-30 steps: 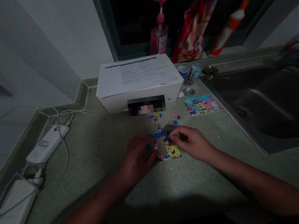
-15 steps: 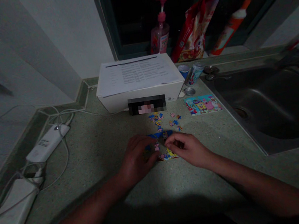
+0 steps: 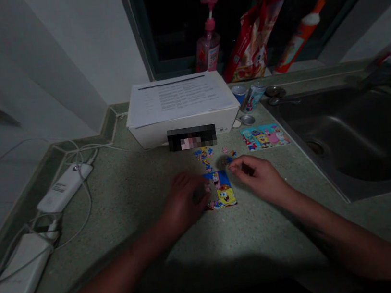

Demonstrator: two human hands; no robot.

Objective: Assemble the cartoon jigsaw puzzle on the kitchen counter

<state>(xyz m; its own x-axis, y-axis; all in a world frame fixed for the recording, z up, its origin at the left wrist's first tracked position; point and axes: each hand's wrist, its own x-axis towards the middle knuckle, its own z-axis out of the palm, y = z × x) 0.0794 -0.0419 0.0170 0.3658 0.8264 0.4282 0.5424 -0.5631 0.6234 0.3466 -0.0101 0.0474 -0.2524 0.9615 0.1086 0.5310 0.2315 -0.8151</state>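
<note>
The left hand (image 3: 183, 201) lies low on the green speckled counter (image 3: 141, 251), fingers curved and touching the left edge of a part-built jigsaw puzzle (image 3: 220, 190). It looks relaxed rather than clenched, but I cannot tell whether it holds a piece. The right hand (image 3: 258, 176) sits just to the right, its thumb and forefinger drawn close together beside a small cluster of loose puzzle pieces (image 3: 227, 160). It may be pinching something small, though the fingers hide that.

The puzzle lies flat in the middle of the counter, with more loose pieces (image 3: 204, 157) in a strip just beyond it. A picture card (image 3: 264, 137) lies to the far right of them, near the steel sink (image 3: 344, 145). A white box (image 3: 179, 132) topped with printed paper (image 3: 177, 98) stands at the far side.

A careless sweep of either hand could scatter the loose pieces, since they lie so close to the fingers. Pressure at the puzzle's edge could shift it or break its joins. A piece pushed far enough right could drop into the sink. The dim light and the shadows from the hands could also make the small pieces hard to tell apart.
</note>
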